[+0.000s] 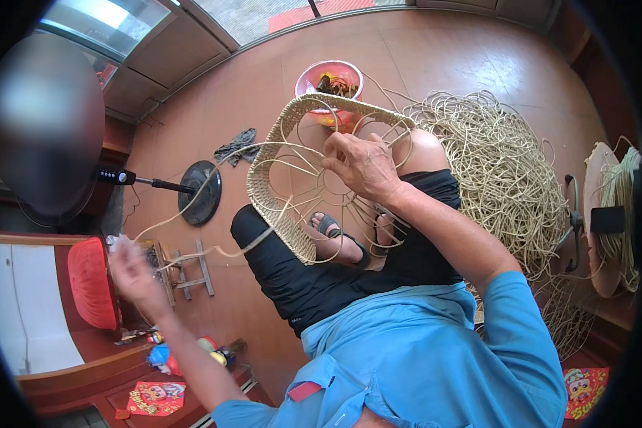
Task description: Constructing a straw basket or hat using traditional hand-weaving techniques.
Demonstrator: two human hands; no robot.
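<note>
Half-woven basket (260,182) lies over my thighs, its woven band curving from near the left thigh round toward the right knee. My right hand (364,165) is nearer, over the spokes, fingertips bunched on the pale cord (292,146). My left hand (137,278) is out left, well apart from the basket; cord bows across the gap. Left is blurred: cannot tell whether it pinches. Writing: yellow characters on the red festive print (157,398); basket, no label seen.
</note>
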